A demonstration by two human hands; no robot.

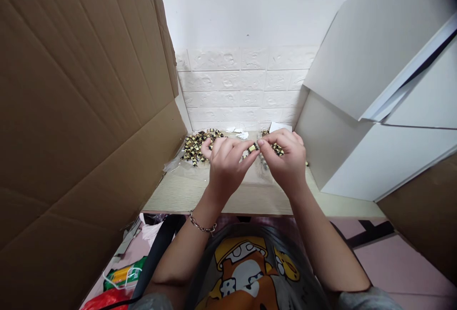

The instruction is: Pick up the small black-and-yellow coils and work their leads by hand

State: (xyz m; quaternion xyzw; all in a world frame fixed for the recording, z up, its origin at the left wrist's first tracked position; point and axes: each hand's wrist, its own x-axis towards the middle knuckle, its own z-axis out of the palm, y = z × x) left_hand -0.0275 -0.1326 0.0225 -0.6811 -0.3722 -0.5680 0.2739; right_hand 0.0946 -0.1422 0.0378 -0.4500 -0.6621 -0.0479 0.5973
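Observation:
Above the middle of the table, my left hand (pixel 228 160) pinches a small yellow-and-black electronic component (pixel 253 147) between thumb and forefinger. My right hand (pixel 285 157) is closed too, its thumb and forefinger pressed together at the component's right end. Whether a thin part sits between those right fingertips is too small to make out. Behind and left of my left hand lies a heap of similar components (pixel 195 147). Partly hidden behind my right hand is a second pile of components (pixel 277 149).
Tall cardboard (pixel 89 110) walls off the left side; white boxes (pixel 342 138) stand at the right. White paper scraps (pixel 243 135) lie near the brick-patterned wall (pixel 228 81). Clear plastic (pixel 173 163) lies beside the left heap. The pale wooden table (pixel 250 200) ends close to my body.

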